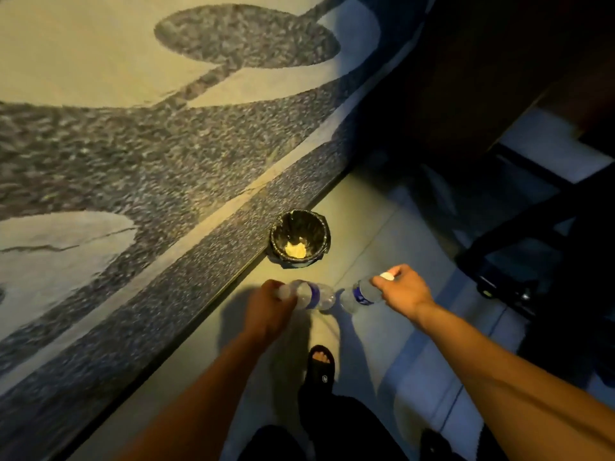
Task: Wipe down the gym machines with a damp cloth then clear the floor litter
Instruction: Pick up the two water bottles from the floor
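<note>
1. Nearest the camera, at six o'clock, a foot in a black sandal (321,362) stands on the pale floor (376,227), between the two forearms.
2. At about seven o'clock of centre, the left hand (269,309) is clamped on the neck end of a clear plastic bottle (312,296), which lies roughly level and points toward the other one.
3. At five o'clock, the right hand (401,289) is closed round the capped end of a second bottle (361,296); the two bottle bases nearly meet.
4. Just beyond, toward twelve o'clock from the hands, a small bin (299,239) with a black liner sits against the speckled wall base, a yellowish scrap at its bottom.
5. Judging by this, litter clearing is under way: both bottles are collected but not yet dropped in. No cloth shows, and whether the dark frame (532,207) at three o'clock is wiped cannot be told.
</note>
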